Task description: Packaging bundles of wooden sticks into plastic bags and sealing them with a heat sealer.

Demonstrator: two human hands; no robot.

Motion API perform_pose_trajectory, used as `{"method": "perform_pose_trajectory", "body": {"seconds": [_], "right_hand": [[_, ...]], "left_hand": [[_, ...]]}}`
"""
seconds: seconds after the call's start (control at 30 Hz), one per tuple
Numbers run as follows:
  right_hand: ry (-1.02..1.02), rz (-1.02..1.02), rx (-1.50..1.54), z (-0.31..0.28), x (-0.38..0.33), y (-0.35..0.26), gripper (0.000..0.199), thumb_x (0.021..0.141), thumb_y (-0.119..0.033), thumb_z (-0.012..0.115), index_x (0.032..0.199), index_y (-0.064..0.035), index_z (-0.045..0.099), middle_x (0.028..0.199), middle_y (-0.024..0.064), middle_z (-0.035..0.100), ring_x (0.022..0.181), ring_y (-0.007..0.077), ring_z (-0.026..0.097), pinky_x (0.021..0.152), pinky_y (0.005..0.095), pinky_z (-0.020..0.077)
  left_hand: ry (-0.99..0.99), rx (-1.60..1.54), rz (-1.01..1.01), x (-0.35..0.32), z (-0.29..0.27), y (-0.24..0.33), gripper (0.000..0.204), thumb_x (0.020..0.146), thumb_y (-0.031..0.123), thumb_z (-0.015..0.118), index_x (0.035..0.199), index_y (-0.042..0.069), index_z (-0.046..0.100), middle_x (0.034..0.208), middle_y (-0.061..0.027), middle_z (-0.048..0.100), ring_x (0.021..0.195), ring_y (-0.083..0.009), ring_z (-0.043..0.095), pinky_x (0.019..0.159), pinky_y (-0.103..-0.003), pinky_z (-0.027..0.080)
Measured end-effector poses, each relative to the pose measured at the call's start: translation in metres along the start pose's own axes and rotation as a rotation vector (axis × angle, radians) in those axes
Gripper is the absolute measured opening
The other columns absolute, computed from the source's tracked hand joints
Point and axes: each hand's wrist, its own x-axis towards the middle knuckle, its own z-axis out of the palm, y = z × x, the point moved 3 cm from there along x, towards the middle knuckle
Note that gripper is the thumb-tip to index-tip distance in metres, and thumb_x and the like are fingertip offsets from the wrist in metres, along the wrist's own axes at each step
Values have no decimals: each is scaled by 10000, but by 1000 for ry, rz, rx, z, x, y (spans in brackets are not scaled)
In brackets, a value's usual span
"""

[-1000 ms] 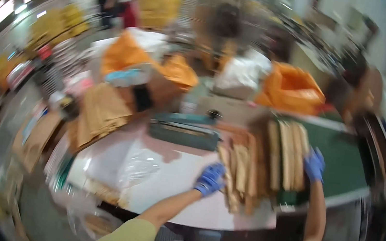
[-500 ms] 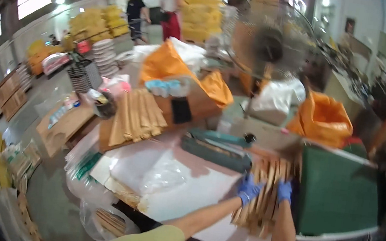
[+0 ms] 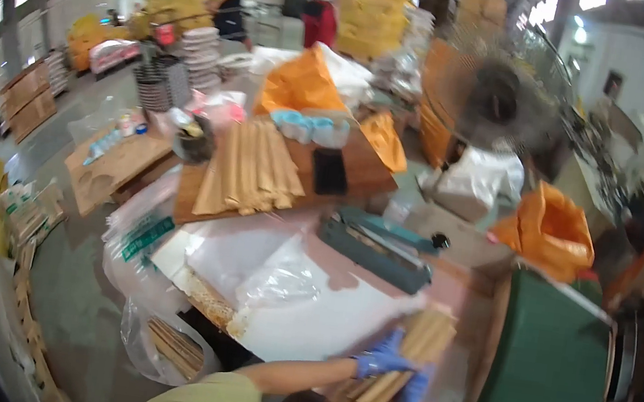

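Note:
A bundle of long, thin tan sticks (image 3: pixel 428 333) is gathered at the near right of the table, tilted with its far end toward the right. My left hand (image 3: pixel 383 357), in a blue glove, is closed around its left side. My right hand (image 3: pixel 412 393), gloved the same way, clasps it from the right. The sticks' near ends stick out below my hands, close to my body. Just beyond the bundle lies a dark green, long boxy tool (image 3: pixel 377 249), which looks like a bag sealer. Whether the sticks are wood or wrapped packets, I cannot tell.
More tan sticks (image 3: pixel 253 167) lie on a brown board (image 3: pixel 194 199), beside a black phone (image 3: pixel 331 171) and blue cups (image 3: pixel 307 127). Clear plastic (image 3: pixel 279 281) rests on the white tabletop. A green surface (image 3: pixel 550 353) is at right; behind stands a fan (image 3: pixel 495 94). Two people stand far back.
The sticks, spread loosely under my hands before, are now drawn into a tight bundle and brought nearer to me. My hands have come closer together. The view has shifted slightly.

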Motion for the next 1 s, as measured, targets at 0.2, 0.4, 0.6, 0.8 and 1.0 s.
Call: {"method": "perform_pose_trajectory", "body": {"seconds": [0.2,0.4,0.6,0.8,1.0], "right_hand": [[-408,-193,-908,136,2,27,377,846,-249,432,1100,26,478,1090,249,506,1047,369,467,917,406,365],[198,-890,-1841,83,223,-58,129,763,-126,426,751,-55,534,782,174,523,757,318,508,654,401,419],[207,-376,-2090,-15,253,-66,111,778,-132,482,823,-70,563,848,169,567,774,256,561,685,349,472],[50,-400,-1300,10,67,-9,177,693,-140,585,771,3,515,807,177,517,767,338,494,708,392,412],[-203,77,-313,109,-19,1,286,893,-310,457,952,-37,518,876,40,539,801,123,512,709,253,431]], "left_hand": [[515,173,-279,-83,-155,-26,1109,485,464,795,1267,-59,209,1135,-222,451,985,-309,502,824,-370,442],[538,541,-471,-92,-166,20,1123,476,514,771,1288,-23,210,1204,-242,393,1122,-376,385,950,-423,327],[451,632,-521,-95,-143,-6,1210,527,653,657,1377,65,28,1374,-253,164,1277,-401,157,1053,-430,121],[434,553,-468,-81,-138,16,1220,514,647,672,1371,33,58,1369,-282,160,1278,-393,175,1038,-427,187],[389,-152,-99,-60,-100,29,999,569,481,752,1263,-51,268,1210,-228,418,1113,-302,433,937,-350,359]]}}
